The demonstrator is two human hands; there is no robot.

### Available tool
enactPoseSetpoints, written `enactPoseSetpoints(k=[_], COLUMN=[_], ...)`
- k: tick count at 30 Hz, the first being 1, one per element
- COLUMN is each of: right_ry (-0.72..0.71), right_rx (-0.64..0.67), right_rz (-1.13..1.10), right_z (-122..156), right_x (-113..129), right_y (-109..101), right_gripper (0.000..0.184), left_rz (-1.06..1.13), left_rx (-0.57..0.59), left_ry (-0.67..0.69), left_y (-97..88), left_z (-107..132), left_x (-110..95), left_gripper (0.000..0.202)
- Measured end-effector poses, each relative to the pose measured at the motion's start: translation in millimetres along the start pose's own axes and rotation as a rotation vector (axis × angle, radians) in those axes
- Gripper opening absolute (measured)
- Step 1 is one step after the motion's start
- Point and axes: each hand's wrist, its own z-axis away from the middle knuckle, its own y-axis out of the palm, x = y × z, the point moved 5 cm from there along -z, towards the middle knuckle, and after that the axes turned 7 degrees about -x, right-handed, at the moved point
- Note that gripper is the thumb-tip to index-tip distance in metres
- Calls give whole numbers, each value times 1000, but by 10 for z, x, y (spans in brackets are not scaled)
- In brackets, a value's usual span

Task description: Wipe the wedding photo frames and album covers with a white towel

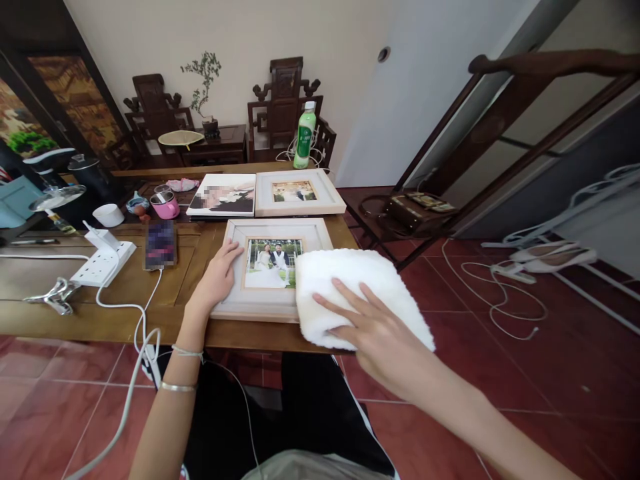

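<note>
A light wooden picture frame (270,309) lies flat near the table's front edge, with a photo of a seated couple in it. My left hand (215,277) rests along its left border, fingers stretched out on the wood and not wrapped round it. Over the frame's right side lies a folded white fluffy towel (385,273), which covers that border and sticks out past the table edge. My right hand (367,320) presses on the towel from above and grips it, fingers spread over the pile and the thumb sunk into a fold.
Behind are a second frame (327,190), a picture panel (240,203) and a green bottle (304,137). To the left are a phone (160,245), pink cup (165,207), white power strip (105,262) and cables. A dark chair (425,200) with a bag stands right.
</note>
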Motion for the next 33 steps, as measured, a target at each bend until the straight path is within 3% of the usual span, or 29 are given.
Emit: enactPoseSetpoints(k=[3,7,11,14,19,23,26,33], right_ry=[-26,-127,-191,-170,-125,-76,-31,122], right_rx=[16,45,18,-14,-199,-188,-144,-125], right_rz=[-38,-70,-76,-90,-53,-79,-116,-33], right_z=[-244,-636,-726,-505,16,150,-8,-809], right_x=[312,714,766,569,183,-96,-352,-977], right_y=[99,229,284,266,93,9,16,141], right_gripper=[54,36,34,37,40,47,54,64], left_rz=[1,15,55,57,31,-3,-17,-19], left_rx=[-32,-48,-35,-44,-3,66,91,75], left_ry=[-2,-10,-14,0,0,17,31,37], left_y=[-7,-30,-41,-35,-2,14,11,-3], left_z=[-1,-13,-14,-5,3,0,-3,6], left_x=[-15,-37,-41,-27,6,15,26,18], left_gripper=[49,46,44,47,48,52,54,55])
